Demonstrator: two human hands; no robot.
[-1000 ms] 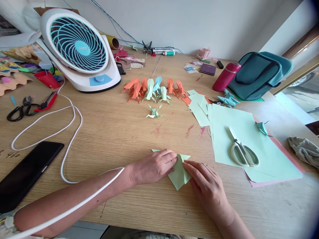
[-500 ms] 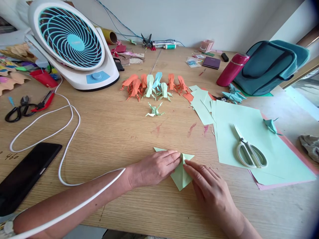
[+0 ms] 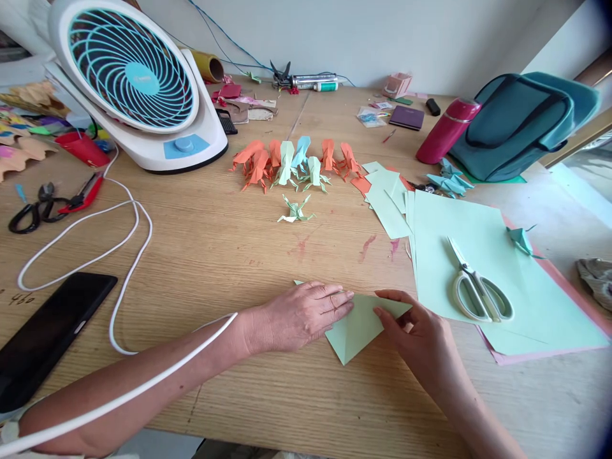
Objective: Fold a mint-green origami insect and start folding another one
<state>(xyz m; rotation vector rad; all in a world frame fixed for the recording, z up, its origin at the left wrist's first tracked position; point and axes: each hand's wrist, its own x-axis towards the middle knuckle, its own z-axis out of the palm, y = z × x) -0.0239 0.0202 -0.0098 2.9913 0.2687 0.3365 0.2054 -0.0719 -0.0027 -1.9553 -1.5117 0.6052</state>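
A light green sheet of origami paper [image 3: 356,324], folded to a triangle with its point toward me, lies on the table. My left hand [image 3: 313,315] rests flat across its upper left part, fingers stretched out and pressing it down. The right corner is pinched between thumb and fingers of my right hand [image 3: 421,335]. Beneath my left hand, part of the paper is hidden; its left tip shows beyond the fingers. Farther off stands a small green folded-paper figure [image 3: 297,209], and behind it a group of orange, green and blue paper figures [image 3: 287,162].
Scissors [image 3: 478,290] lie on green sheets [image 3: 540,306] at the right, near cut paper strips [image 3: 387,204]. A fan [image 3: 191,121] stands back left; its white cable loops near a phone [image 3: 52,338]. A red flask [image 3: 447,131] leans by a teal bag [image 3: 511,127].
My right hand has moved right from the paper's middle to its right corner. The right part of the paper now shows as a wider flap. My left hand stays nearly in place.
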